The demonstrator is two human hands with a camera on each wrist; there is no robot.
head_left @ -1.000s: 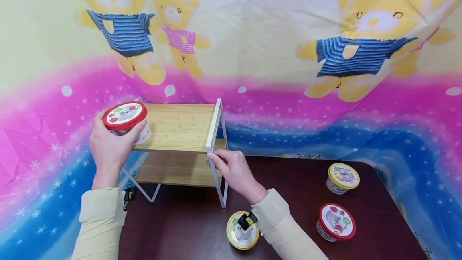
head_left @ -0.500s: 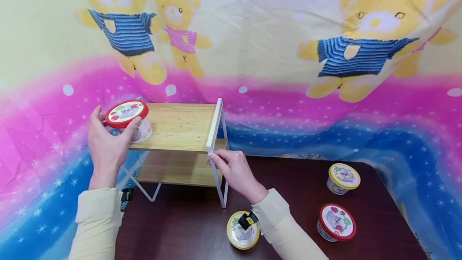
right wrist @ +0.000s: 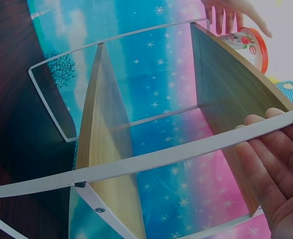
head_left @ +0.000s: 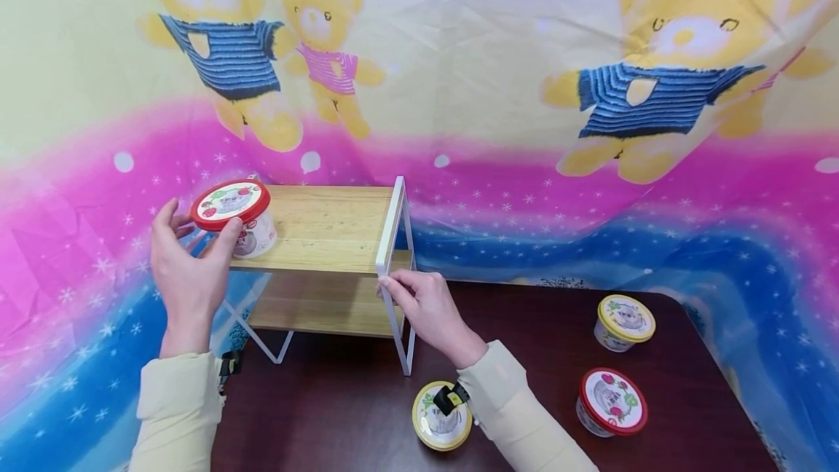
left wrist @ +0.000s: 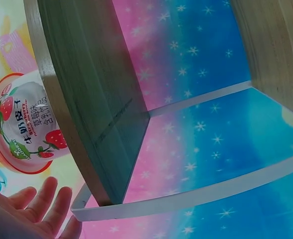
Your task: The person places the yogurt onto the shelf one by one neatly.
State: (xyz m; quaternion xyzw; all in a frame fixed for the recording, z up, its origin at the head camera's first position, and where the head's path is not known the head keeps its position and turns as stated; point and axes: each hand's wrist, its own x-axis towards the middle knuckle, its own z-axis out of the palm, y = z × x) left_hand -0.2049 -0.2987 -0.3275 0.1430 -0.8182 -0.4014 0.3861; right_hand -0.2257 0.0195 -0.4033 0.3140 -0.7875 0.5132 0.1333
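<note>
A tub with a red lid and strawberry print stands at the left end of the upper board of a two-tier wooden shelf with white metal legs. My left hand is beside the tub with fingers spread and relaxed. In the left wrist view, its fingers are apart from the tub. At the shelf's right side, my right hand pinches the white metal leg frame between thumb and fingers. The right wrist view shows its fingers behind that bar.
A yellow-lidded tub sits near my right wrist, partly covered by the wrist strap. Farther right on the dark table are another yellow-lidded tub and a red-lidded tub. A printed bear cloth hangs behind.
My left hand has loosened its hold on the red-lidded tub and drawn back slightly left and down. The tub stays on the upper board. My right hand keeps its place.
</note>
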